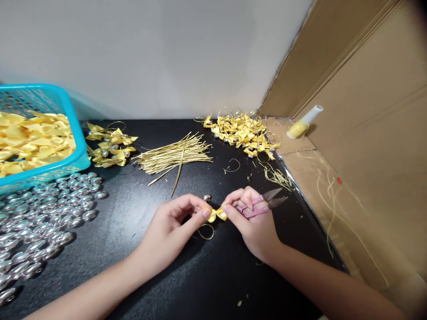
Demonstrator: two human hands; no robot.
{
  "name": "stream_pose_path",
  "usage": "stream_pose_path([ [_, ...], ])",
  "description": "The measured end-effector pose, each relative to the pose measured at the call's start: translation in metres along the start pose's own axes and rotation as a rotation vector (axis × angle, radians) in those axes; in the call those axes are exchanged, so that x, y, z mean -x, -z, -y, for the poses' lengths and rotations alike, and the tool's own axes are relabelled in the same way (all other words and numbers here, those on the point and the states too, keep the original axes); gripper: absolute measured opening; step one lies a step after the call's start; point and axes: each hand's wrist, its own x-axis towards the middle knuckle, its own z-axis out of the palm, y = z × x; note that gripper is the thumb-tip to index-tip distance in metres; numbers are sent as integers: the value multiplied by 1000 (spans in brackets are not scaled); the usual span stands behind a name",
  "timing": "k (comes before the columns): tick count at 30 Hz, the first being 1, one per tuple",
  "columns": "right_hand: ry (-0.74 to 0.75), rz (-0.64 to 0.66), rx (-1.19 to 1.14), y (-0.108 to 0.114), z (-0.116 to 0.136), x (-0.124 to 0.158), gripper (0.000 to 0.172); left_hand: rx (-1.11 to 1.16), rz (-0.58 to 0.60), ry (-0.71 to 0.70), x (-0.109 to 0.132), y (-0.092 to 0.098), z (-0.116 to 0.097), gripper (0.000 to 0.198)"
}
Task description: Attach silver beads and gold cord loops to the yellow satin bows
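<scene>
A yellow satin bow [217, 215] at the middle of the black tabletop [200, 280], held between two bare hands. The left hand [176, 222] pinches one wing between thumb and forefinger; the right hand [255, 222] pinches the other, an opposed grip that seems to spread the wings evenly. Purple-handled scissors [262, 210] rest within the right hand, blades parted and pointing outward, apparently leaving thumb and forefinger free. A gold loop [213, 231] lies on the near side of the bow, a single silver bead [207, 198] just beyond; from where I stand, I cannot tell whether either is attached. Materials appear sorted by kind: at left, a turquoise basket [78, 142] of yellow ribbon pieces [46, 138] above loose silver beads [62, 238]; ahead, gold twist ties [173, 155]; at far right, heaped beaded bows [240, 131], presumably set apart to prevent mixing
</scene>
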Motion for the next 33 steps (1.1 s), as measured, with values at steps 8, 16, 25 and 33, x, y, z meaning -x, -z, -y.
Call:
stream_pose_path([
  [8, -171, 70, -152, -1, 1, 0, 34, -100, -79, -262, 8, -7, 9, 9],
  [16, -414, 170, -516, -5, -6, 3, 41, -38, -14, -421, 7, -7, 10, 15],
  [25, -536, 244, -581, -8, -6, 6, 53, 85, 12, -462, 8, -7, 10, 22],
  [33, -146, 380, 92, 23, 0, -7, 24, 25, -96, -460, 7, -4, 10, 24],
])
